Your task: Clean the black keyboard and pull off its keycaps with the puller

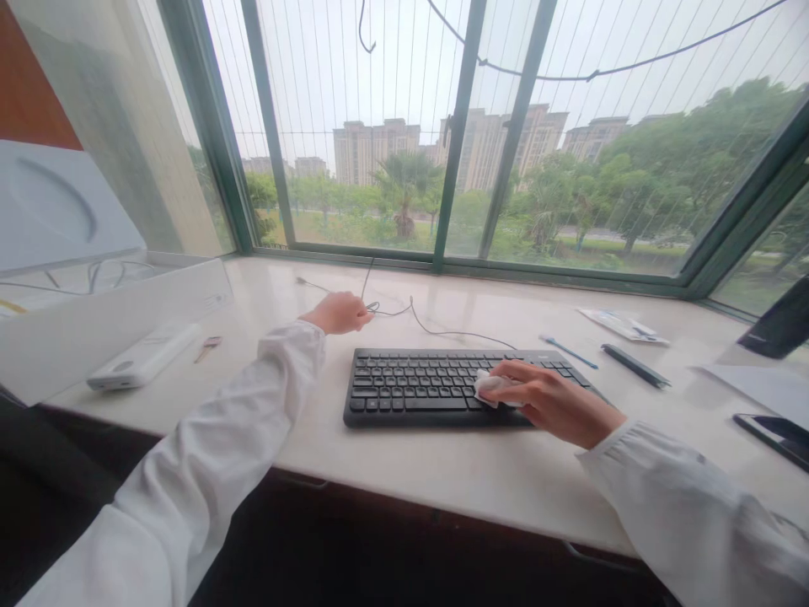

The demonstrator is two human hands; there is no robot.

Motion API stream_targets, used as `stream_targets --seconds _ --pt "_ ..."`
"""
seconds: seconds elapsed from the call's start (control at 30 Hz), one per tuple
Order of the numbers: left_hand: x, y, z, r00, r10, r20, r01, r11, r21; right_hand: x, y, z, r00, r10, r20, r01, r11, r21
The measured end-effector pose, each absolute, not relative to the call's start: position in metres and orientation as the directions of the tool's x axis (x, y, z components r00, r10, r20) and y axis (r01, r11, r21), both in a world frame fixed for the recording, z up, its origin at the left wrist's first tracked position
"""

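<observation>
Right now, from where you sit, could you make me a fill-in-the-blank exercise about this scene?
The right hand holds a crumpled white wipe against the black ____.
The left hand is curled beside a thin dark ____.
The slim stick beside the dark pen is ____ in colour.
The open white box stands at the far ____ of the desk.

Missing words: keyboard; cable; blue; left.

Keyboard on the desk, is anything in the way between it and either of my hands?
At your right hand, only the crumpled white wipe in its fingers, against the keyboard. Between your left hand and the keyboard, nothing visible stands in the way; the thin cable is beside that fist and runs behind the keyboard.
</observation>
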State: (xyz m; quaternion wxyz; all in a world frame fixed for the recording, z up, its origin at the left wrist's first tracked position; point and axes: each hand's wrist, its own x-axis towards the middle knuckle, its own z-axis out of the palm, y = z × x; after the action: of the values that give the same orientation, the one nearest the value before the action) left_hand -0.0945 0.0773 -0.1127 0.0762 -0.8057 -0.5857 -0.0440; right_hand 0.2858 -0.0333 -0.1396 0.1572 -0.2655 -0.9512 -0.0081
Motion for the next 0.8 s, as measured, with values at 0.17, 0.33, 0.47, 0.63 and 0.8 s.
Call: stream_targets --seconds 0.17,0.33,0.47,0.63,0.8 --pt "-0.091 0.075 -0.111 0.327 0.929 0.174 0.945 -0.317 -0.087 0.318 -0.024 -0.142 -0.805 0.511 0.300 0.512 0.855 -0.082" --pt "-0.088 0.074 -0.112 0.343 0.922 0.177 0.939 -0.331 -0.098 0.337 -0.019 -0.146 -0.773 0.508 0.379 0.489 0.859 -0.153" --pt "-0.087 0.074 -0.112 0.349 0.921 0.176 0.936 -0.335 -0.107 0.341 -0.018 -0.148 -0.763 0.516 0.388 0.498 0.853 -0.156" --pt "-0.088 0.076 -0.112 0.334 0.927 0.171 0.941 -0.317 -0.119 0.350 -0.018 -0.149 -0.770 0.513 0.380 0.503 0.854 -0.135" --pt "-0.089 0.078 -0.113 0.314 0.935 0.166 0.947 -0.294 -0.131 0.359 -0.019 -0.149 -0.761 0.537 0.364 0.527 0.839 -0.137"
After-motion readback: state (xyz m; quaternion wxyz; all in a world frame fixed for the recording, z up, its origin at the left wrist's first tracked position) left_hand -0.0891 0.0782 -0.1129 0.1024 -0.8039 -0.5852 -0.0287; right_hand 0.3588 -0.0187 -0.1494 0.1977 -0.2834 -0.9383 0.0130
